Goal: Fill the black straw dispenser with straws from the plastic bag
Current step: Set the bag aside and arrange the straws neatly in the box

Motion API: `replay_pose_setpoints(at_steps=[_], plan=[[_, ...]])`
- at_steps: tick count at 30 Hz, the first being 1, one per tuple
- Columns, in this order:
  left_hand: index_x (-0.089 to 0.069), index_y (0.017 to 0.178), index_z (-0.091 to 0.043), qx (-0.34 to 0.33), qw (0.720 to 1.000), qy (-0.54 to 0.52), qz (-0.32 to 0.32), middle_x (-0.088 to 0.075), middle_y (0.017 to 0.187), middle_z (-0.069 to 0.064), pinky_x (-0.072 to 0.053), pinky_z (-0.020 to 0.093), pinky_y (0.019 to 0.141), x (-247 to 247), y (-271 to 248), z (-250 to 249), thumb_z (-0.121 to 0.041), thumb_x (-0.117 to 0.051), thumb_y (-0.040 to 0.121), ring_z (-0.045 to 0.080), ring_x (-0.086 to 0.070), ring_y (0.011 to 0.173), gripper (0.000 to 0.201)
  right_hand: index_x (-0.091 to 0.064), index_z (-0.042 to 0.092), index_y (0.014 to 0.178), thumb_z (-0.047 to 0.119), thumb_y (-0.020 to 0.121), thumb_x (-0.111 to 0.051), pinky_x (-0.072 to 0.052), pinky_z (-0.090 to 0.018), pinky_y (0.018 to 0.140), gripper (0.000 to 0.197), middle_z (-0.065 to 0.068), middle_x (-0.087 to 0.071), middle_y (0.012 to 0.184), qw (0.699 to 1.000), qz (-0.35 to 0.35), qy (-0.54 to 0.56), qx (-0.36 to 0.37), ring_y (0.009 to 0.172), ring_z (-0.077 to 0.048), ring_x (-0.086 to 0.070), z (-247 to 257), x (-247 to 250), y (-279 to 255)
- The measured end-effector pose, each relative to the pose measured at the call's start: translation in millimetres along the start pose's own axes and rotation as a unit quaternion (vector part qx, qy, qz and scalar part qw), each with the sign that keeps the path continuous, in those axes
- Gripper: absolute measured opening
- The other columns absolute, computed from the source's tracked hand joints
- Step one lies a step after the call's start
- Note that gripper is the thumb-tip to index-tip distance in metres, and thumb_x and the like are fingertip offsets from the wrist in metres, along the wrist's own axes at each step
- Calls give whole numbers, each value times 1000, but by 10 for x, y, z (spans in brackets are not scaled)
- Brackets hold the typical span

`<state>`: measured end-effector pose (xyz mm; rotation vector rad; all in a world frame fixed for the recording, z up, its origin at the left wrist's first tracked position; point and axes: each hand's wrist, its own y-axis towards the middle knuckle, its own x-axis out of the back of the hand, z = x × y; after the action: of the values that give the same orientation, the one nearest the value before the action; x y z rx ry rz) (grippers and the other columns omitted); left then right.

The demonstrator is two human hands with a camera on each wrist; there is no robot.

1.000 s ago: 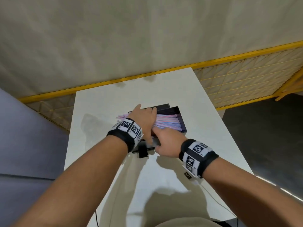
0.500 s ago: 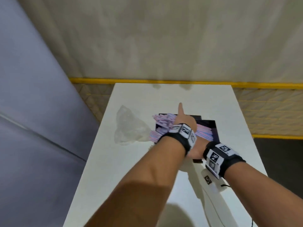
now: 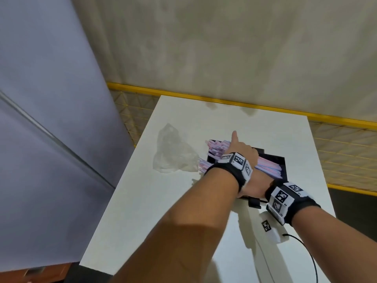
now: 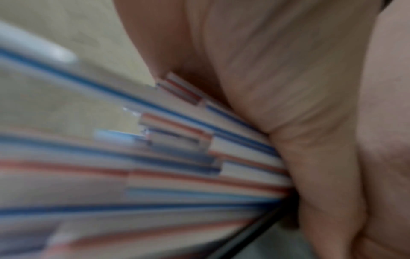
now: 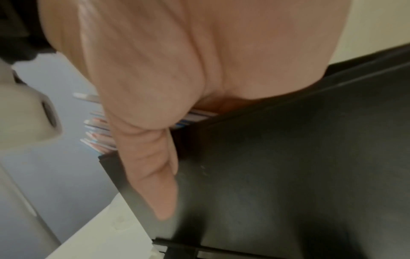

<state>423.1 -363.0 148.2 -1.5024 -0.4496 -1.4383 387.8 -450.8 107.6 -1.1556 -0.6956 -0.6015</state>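
Black straw dispenser [image 3: 274,160] sits open on the white bench [image 3: 142,201], striped straws [image 3: 330,170] piled inside, the left hand [image 3: 242,151] pressing them flat-fingered, the right hand [image 3: 253,186] gripping its front wall, the crumpled plastic bag [image 3: 173,154] lying just left.

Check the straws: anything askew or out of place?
Yes. The straws overhang the black dispenser's left edge with ragged, uneven ends, not seated inside. A few poke out toward the plastic bag. The left hand presses on them.
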Motion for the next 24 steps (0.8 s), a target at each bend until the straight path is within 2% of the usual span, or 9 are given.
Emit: replay_pose_setpoints(at_steps=[2, 3, 6, 8, 11, 14, 16, 18, 24], plan=[[-46, 144, -12, -21, 1000, -14, -16, -63, 131, 8, -8, 70, 120, -54, -18, 77, -21, -56, 97, 31, -58, 122, 49, -64, 25, 71, 43, 57, -72, -48, -30, 60, 24, 1, -66, 72, 999, -34, 4, -3, 72, -22, -64, 12, 21, -49], [-42, 147, -11, -33, 999, -18, -18, -59, 137, 11, -10, 70, 120, -84, -35, 114, -25, -62, 95, 32, -56, 125, 58, -56, 25, 67, 38, 60, -72, -39, -26, 52, 21, 2, -59, 64, 999, -44, 14, 1, 61, -19, -57, -23, 14, -70], [-38, 149, -15, -53, 998, -5, -18, -56, 137, 10, -22, 67, 117, -209, -58, 216, -61, -85, 65, 33, -56, 124, 106, -53, 20, 87, 27, 76, -71, -30, -23, 48, 23, 2, -55, 71, 995, -87, 20, 40, 62, -18, -52, -36, 90, -277], [-37, 150, -20, -58, 998, -18, -25, -56, 136, 9, -33, 60, 113, -256, -79, 266, -76, -84, 49, 32, -57, 123, 124, -56, 16, 108, 28, 77, -71, -31, -22, 49, 36, 0, -60, 83, 994, -98, 21, 48, 71, -22, -56, -121, 110, -360], [-38, 147, -22, -65, 996, -40, -38, -56, 133, 6, -44, 49, 102, -259, -107, 324, -80, -81, 50, 29, -58, 120, 121, -61, 19, 119, 27, 78, -69, -42, -27, 58, 42, 0, -67, 94, 991, -117, 43, 50, 86, -25, -64, -230, 119, -491], [-41, 142, -20, -76, 995, -45, -45, -57, 129, 5, -48, 46, 96, -261, -120, 349, -81, -79, 52, 29, -59, 117, 116, -64, 21, 122, 27, 80, -64, -54, -36, 81, 42, -1, -71, 106, 984, -164, 55, 48, 98, -25, -65, -278, 133, -646], [-41, 142, -19, -78, 995, -41, -44, -57, 127, 4, -49, 44, 93, -270, -121, 353, -81, -78, 53, 28, -60, 114, 115, -65, 17, 101, 27, 81, -60, -53, -38, 76, 23, -2, -68, 94, 972, -223, 43, 51, 88, -26, -63, -292, 97, -704], [-41, 142, -18, -77, 995, -35, -48, -57, 124, 5, -50, 43, 91, -276, -110, 347, -79, -78, 54, 27, -61, 110, 113, -62, 17, 86, 24, 79, -60, -50, -37, 70, 11, -1, -64, 84, 968, -233, 67, 62, 78, -25, -58, -256, 49, -729], [-44, 140, -14, -74, 994, -16, -77, -58, 114, 6, -53, 40, 82, -331, -113, 307, -76, -72, 52, 29, -63, 94, 111, -59, 15, 88, 19, 73, -63, -46, -34, 64, 16, -5, -65, 87, 980, -154, 82, 95, 78, -27, -58, -51, -5, -516]])
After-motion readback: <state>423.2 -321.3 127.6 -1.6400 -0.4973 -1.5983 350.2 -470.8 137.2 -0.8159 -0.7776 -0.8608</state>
